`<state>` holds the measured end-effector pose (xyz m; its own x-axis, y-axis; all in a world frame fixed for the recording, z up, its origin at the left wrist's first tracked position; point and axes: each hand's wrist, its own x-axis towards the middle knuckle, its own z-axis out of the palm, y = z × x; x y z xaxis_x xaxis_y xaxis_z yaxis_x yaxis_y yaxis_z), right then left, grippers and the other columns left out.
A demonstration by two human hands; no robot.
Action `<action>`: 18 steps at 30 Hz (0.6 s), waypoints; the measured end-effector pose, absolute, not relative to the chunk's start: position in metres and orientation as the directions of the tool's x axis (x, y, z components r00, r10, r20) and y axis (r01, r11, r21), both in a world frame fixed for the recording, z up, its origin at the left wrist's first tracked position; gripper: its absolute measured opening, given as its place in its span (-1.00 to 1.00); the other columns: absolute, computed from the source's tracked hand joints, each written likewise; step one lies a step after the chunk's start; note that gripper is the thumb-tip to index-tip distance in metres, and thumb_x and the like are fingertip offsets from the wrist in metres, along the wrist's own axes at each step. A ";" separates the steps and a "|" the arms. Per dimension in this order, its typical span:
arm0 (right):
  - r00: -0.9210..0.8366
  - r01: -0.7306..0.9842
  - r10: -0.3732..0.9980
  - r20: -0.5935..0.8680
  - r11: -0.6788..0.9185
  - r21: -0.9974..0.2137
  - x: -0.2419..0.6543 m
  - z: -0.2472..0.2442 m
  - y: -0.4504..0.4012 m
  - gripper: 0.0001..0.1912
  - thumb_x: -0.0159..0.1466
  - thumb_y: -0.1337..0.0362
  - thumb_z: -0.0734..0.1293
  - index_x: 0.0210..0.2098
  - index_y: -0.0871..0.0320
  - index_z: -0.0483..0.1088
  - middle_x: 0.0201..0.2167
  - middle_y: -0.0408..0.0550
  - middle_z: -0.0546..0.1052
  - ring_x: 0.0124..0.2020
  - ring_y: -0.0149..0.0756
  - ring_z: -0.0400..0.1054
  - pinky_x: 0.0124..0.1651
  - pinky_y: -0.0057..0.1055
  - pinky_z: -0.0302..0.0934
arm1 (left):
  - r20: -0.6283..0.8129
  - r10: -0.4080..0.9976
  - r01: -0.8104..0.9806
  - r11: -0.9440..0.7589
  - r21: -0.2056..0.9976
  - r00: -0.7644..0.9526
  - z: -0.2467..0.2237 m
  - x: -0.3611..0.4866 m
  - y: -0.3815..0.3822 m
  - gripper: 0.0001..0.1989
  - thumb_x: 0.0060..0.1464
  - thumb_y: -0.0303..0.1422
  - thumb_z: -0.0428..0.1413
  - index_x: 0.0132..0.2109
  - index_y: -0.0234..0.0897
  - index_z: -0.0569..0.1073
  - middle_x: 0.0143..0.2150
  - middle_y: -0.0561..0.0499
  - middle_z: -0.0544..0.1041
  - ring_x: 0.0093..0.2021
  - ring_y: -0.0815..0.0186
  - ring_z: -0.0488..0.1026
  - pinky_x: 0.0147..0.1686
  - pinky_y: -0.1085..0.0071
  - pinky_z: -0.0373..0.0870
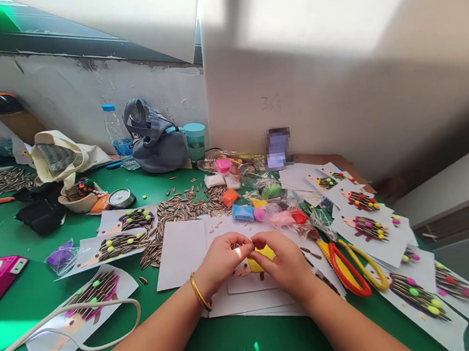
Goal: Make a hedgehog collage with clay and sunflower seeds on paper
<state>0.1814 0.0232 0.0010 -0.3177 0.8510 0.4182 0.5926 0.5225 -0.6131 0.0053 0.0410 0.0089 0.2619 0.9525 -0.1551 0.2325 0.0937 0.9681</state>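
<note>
My left hand (229, 259), with a gold bangle at the wrist, and my right hand (284, 261) meet over a stack of white paper (223, 306). Thumb and fingers of each are pinched together, their tips almost touching. Whatever they hold is too small to make out. Beneath them lies a hedgehog picture (260, 259) with a yellow clay body and a pale face, partly covered by my fingers. Just beyond are a blank white sheet (181, 254), a heap of sunflower seeds (187, 207) and lumps of coloured clay, among them a blue one (243, 213).
Red-and-yellow-handled scissors (347, 270) lie right of my right hand. Seed-covered hedgehog pictures (366, 226) spread along the right, others (120, 247) on the left. A white cable (104, 303) loops across the left. A bottle (119, 139), a blue-grey bag (159, 145) and a cup (195, 140) stand behind.
</note>
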 end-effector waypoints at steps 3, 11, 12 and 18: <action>-0.366 0.564 0.817 0.445 0.575 -0.592 0.181 0.001 0.024 -0.82 0.34 0.32 0.26 -0.11 0.09 0.47 -0.25 -0.02 0.57 -0.22 -0.22 0.43 -0.15 -0.31 0.28 | -0.193 0.945 0.227 0.134 0.965 0.265 0.009 0.005 0.039 -0.86 0.01 -0.32 0.11 -0.36 -0.30 0.52 -0.37 0.02 0.57 -0.32 0.28 0.48 -0.30 0.40 0.38; -0.356 0.548 0.841 0.408 0.542 -0.637 0.192 0.002 0.029 -0.88 0.32 0.31 0.31 -0.20 0.08 0.50 -0.30 -0.05 0.58 -0.25 -0.23 0.43 -0.18 -0.31 0.29 | -0.166 0.917 0.264 0.070 0.962 0.362 0.009 -0.005 0.045 -0.80 0.01 -0.26 0.13 -0.31 -0.31 0.54 -0.30 -0.02 0.58 -0.26 0.25 0.48 -0.24 0.40 0.37; -0.360 0.541 0.846 0.393 0.532 -0.651 0.194 0.002 0.029 -0.89 0.31 0.32 0.32 -0.22 0.07 0.51 -0.31 -0.07 0.58 -0.25 -0.24 0.43 -0.17 -0.32 0.30 | -0.150 0.921 0.293 0.041 0.955 0.360 0.009 -0.006 0.047 -0.79 0.02 -0.25 0.12 -0.31 -0.30 0.54 -0.30 -0.02 0.59 -0.25 0.25 0.48 -0.23 0.40 0.38; -0.406 0.648 0.882 0.237 0.461 -0.606 0.200 -0.005 0.023 -0.81 0.25 0.45 0.34 -0.23 0.06 0.53 -0.30 -0.12 0.59 -0.25 -0.26 0.46 -0.17 -0.36 0.32 | -0.034 0.974 0.721 -0.141 0.678 0.222 0.002 -0.015 0.056 -0.74 0.17 -0.21 0.02 -0.23 -0.22 0.56 -0.29 -0.01 0.60 -0.28 0.25 0.49 -0.29 0.39 0.34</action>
